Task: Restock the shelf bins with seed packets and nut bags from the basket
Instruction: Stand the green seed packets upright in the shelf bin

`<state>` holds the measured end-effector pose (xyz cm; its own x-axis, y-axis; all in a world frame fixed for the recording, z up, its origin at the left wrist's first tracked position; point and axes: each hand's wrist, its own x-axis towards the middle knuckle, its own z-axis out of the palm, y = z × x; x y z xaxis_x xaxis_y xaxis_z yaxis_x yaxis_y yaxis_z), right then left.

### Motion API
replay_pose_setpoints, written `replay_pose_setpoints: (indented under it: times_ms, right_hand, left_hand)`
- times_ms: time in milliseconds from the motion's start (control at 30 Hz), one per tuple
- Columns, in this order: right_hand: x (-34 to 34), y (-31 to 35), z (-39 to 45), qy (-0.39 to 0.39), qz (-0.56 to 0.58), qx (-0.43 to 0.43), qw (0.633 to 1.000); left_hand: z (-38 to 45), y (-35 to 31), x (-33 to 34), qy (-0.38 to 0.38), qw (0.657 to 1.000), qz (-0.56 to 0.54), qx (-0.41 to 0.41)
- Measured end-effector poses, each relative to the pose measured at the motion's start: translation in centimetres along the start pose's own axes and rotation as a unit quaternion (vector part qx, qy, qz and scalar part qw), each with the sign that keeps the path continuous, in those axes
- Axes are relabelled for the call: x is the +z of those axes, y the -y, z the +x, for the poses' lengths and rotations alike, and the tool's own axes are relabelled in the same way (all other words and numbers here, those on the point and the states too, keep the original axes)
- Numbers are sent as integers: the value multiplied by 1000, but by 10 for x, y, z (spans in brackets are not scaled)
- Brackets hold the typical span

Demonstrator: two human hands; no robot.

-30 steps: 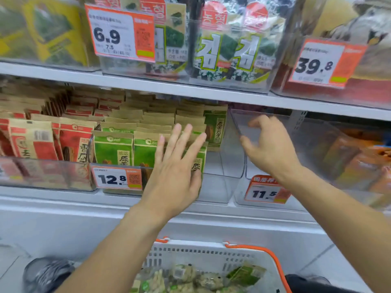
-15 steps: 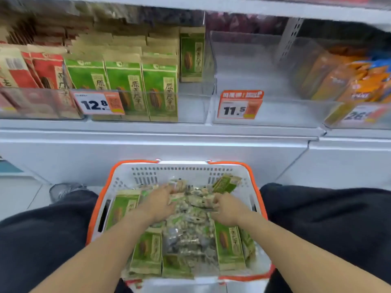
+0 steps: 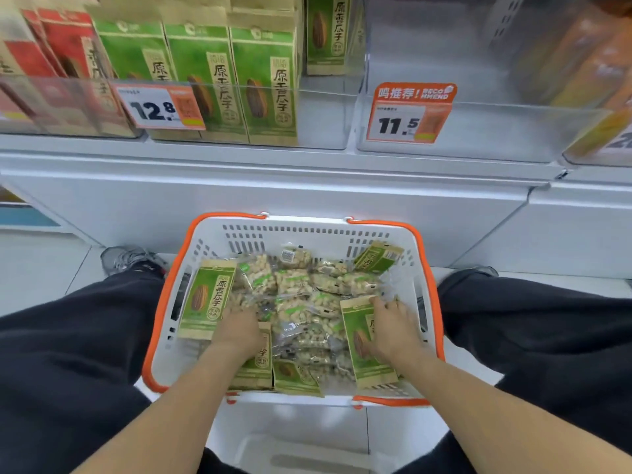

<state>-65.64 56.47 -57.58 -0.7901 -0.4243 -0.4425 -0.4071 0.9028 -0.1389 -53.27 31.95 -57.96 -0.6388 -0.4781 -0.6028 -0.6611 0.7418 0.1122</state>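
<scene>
**Both hands in the basket, spread toward its sides**

Change noted: half a second ago my hands met near the middle of the pile; one second ago both were up at the shelf. Now they sit apart, one at each side of the load.

My left hand lies knuckles up on the clear nut bags, just beside a green seed packet leaning on the left wall. Its fingertips are buried in the bags, so I cannot tell whether it grasps anything.

My right hand rests on another green seed packet, fingers bent over its upper right edge; a firm grasp is not confirmed.

The white basket with its orange rim stands on the floor between my knees, below the shelf. Nut bags fill its middle; packets line the sides and near edge.

Above, the clear bin behind the 11.5 price tag holds open room. The bin at the 12.8 tag has upright green packets along its front, with a gap at its right end.
</scene>
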Motion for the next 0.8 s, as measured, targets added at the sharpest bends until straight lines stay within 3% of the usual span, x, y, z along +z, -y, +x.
replay_pose_setpoints:
  times_ms: [133,233,367,500,567,700,800]
  right_hand:
    - [-2,14,0,-14,152,-1,988]
    - [-7,19,1,0,237,62,970]
    - [-15,22,4,80,218,75,970]
    - [-25,21,5,76,271,86,956]
    - [-36,24,5,43,287,76,954]
    - [-75,35,9,-24,364,35,930]
    - [-116,45,15,-25,443,-6,896]
  left_hand:
    - [-4,-6,-4,25,997,-47,-52]
    - [-9,-8,-13,38,992,-93,-82]
    - [-11,-6,-24,59,973,-188,-120]
    - [-17,-4,-31,77,923,-345,-154]
    - [-16,-6,-37,55,902,-404,-141]
    - [-17,-14,-60,-36,894,-442,-66]
    - [-19,-20,-82,-39,849,-526,-39]
